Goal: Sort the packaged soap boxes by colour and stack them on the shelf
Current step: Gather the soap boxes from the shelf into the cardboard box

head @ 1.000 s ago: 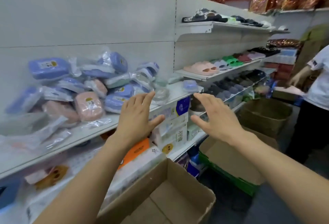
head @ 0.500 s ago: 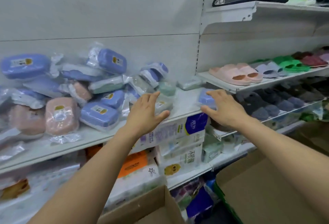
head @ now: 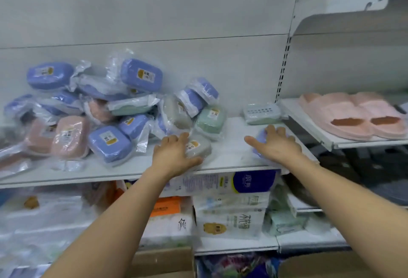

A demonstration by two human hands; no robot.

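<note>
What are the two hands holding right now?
The left hand grips a grey bagged soap box by its near-left end. The right hand rests on top of a purple bagged soap box.

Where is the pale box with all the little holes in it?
The holed box sits alone at the shelf's back right, beyond the right hand and beside the pink slippers.
</note>
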